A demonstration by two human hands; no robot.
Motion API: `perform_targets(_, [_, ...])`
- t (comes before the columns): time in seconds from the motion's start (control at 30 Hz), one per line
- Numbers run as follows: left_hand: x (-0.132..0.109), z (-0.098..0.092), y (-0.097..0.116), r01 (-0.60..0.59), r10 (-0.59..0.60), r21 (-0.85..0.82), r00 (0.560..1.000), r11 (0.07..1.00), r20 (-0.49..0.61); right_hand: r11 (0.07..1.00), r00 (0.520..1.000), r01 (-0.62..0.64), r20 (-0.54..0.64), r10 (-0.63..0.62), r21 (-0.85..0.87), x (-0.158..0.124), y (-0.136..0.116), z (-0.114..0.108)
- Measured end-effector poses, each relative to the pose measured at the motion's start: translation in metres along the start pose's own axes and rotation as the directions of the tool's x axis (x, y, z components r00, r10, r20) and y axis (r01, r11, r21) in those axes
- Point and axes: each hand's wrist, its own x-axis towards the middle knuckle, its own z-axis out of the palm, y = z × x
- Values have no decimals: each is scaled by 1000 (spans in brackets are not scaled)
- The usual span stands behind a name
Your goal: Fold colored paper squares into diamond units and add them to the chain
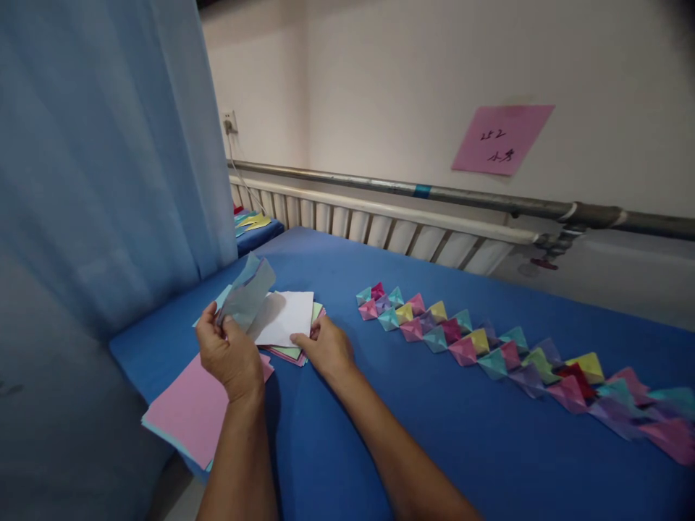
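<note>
My left hand (231,354) is closed on several thin paper sheets (250,293), pale blue-grey and light blue, lifted and bent upward. Its thumb presses on the near side of them. A stack of square paper (285,318) lies to the right, with a white sheet on top and green and pink edges below. My right hand (326,347) grips this stack at its right edge, thumb on the white sheet. Under my left forearm lies a larger pile of pink paper (190,409) with light blue sheets beneath, at the table's edge.
Rows of folded paper pieces (450,331) in several colours run along the right of the blue surface (337,434). A blue curtain (108,159) hangs at left. Behind are a radiator (347,224), a metal pipe (478,197) and a pink note (502,137) on the wall.
</note>
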Motion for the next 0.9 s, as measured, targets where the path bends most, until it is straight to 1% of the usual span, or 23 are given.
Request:
perform_targets(0.1, [-1,1,0,9,-9,4,1000,1000,17,998,998,-63,30,64,-26,3,-5,1])
perform_targets(0.17, [-1,2,-1,6,-6,5,1000,1000,27,997,996,-76,41,76,-11,6,-6,2])
perform_targets(0.5, [-1,4,-4,8,-11,41,998,999,69,999,999,36,6,-36,28,2,-2,8])
perform_targets(0.67, [0,4,-6,25,-27,31,999,999,42,988,990,138,1,-139,68,3,6,8])
perform_targets(0.77, [2,5,-8,24,-24,14,1000,1000,18,978,985,172,-48,-168,114,3,12,5])
perform_targets(0.9, [3,6,-9,18,-18,-1,1000,1000,-5,964,980,162,-146,-133,209,0,23,-4])
